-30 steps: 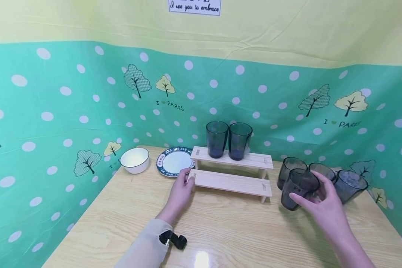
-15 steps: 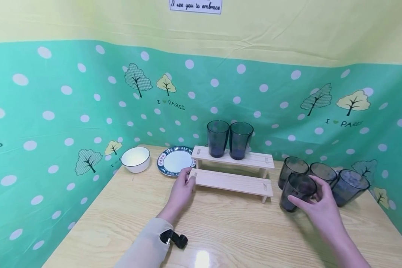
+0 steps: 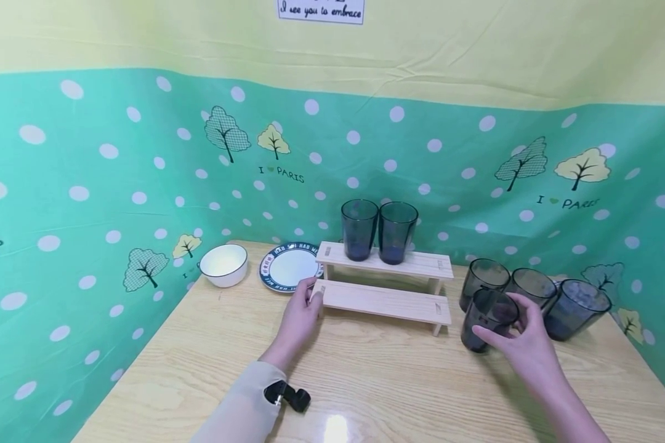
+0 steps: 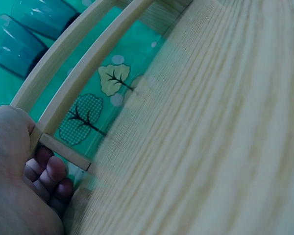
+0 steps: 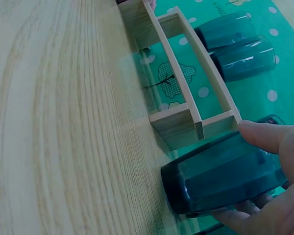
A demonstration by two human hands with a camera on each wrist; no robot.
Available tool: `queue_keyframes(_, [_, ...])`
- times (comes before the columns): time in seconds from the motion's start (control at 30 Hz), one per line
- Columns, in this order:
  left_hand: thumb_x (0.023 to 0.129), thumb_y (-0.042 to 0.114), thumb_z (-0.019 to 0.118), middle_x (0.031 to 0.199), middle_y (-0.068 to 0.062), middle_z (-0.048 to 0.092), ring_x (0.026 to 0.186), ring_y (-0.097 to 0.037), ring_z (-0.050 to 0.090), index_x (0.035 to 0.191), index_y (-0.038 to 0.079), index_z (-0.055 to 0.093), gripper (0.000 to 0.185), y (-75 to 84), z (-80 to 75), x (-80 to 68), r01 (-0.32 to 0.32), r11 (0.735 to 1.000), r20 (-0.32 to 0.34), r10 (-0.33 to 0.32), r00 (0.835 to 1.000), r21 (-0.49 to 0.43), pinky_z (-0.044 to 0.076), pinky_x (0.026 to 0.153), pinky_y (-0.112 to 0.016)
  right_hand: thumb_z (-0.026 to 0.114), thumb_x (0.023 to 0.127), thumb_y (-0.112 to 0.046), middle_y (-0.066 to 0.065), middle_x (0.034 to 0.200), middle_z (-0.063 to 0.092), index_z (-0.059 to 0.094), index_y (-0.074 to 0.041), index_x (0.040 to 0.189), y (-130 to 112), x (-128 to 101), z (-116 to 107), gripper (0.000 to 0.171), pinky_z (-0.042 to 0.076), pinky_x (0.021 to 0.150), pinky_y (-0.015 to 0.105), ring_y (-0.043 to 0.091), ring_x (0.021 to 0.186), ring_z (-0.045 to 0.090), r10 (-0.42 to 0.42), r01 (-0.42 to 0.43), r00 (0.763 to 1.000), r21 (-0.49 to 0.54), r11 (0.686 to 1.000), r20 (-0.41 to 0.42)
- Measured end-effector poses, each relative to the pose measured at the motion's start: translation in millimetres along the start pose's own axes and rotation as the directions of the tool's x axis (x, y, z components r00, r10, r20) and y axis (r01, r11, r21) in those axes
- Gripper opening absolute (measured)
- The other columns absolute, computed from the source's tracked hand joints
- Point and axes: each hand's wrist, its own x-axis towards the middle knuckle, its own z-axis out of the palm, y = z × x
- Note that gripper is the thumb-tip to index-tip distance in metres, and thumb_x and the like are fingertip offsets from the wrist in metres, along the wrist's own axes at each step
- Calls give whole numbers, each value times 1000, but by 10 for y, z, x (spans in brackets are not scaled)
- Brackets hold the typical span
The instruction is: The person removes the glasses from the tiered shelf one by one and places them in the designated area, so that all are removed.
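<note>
In the head view, the left hand [image 3: 300,312] grips the left end of a two-tier wooden stand [image 3: 382,301], thumb by the lower shelf's top. The stand is near the back edge of the worktop [image 3: 366,387]. The right hand [image 3: 529,347] holds a dark glass [image 3: 481,323] between thumb and fingers, spread only as wide as the glass. This glass is to the right of the stand, a gap away from its lower shelf; whether its base touches the worktop I cannot tell.

Three more glasses [image 3: 534,286] crowd close behind and to the right of it, toward the back right corner, blocking that side. Two upright glasses [image 3: 358,234] stand side by side on the upper shelf, left of its middle. A blue-rimmed plate [image 3: 290,269] lies by the back edge, partly hidden by the stand's left end, and a white bowl [image 3: 227,281] sits at the back left corner. A printed cloth [image 3: 310,154] hangs behind.

In the left wrist view, the left fingers curl at the stand's end leg.

In the right wrist view, the thumb is on one side of the held glass, fingers on the other, with the stand's right end just beyond.
</note>
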Motion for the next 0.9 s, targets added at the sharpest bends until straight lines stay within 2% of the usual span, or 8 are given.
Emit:
queue_keyframes(0.23, [112,22,58,92,-6,61,79,-21,59,160,8,50,50,4,-8,0,1,1000,1,-1,1000,-12,51,81,-40,93,92,-31,30,165,38,6,-6,173,19,12,21,121,53,96,15,49,154,39,-53,53,999,-12,999,6])
queue_keyframes(0.4, [113,21,58,92,-6,61,80,-21,59,160,7,50,50,-3,-2,1,-1,1000,6,1,1000,-14,51,81,-40,94,92,-28,27,161,43,8,-6,172,40,0,31,120,49,90,8,45,148,44,-74,74,997,-18,997,-6])
queue_keyframes(0.47, [113,21,57,92,-6,61,80,-21,59,159,6,50,50,-5,2,1,-3,1000,6,3,1000,-13,51,81,-40,94,92,-30,28,161,39,7,-7,174,38,-15,22,121,51,91,11,45,145,45,-85,85,996,-36,996,-2])
queue_keyframes(0.57, [113,21,57,93,-5,61,81,-21,59,160,6,50,50,-6,6,2,-4,1000,6,4,1000,-7,51,82,-40,94,92,-34,33,165,32,6,-11,177,-4,-41,-22,124,53,110,37,51,146,41,-121,120,993,-83,989,-1])
queue_keyframes(0.63, [113,22,57,93,-5,61,80,-21,59,159,6,50,50,-2,6,1,-5,1000,4,5,1000,-8,51,81,-40,94,91,-36,35,167,29,8,-13,178,-58,-59,-63,124,45,116,60,55,147,39,-157,154,987,-128,980,-18])
queue_keyframes(0.7, [113,22,57,93,-5,60,80,-20,59,159,6,50,49,4,5,-1,-5,1000,4,5,1000,-7,51,80,-39,94,91,-37,36,168,29,12,-13,178,-138,-75,-106,121,34,116,75,59,149,36,-198,188,979,-165,968,-49])
queue_keyframes(0.9, [113,21,57,93,-5,60,79,-21,58,160,6,50,50,9,-5,-9,5,1000,10,-5,1000,-21,51,78,-38,94,92,-31,31,166,34,22,-14,176,-485,-114,-221,112,28,117,78,57,148,37,-331,300,937,-223,927,-113])
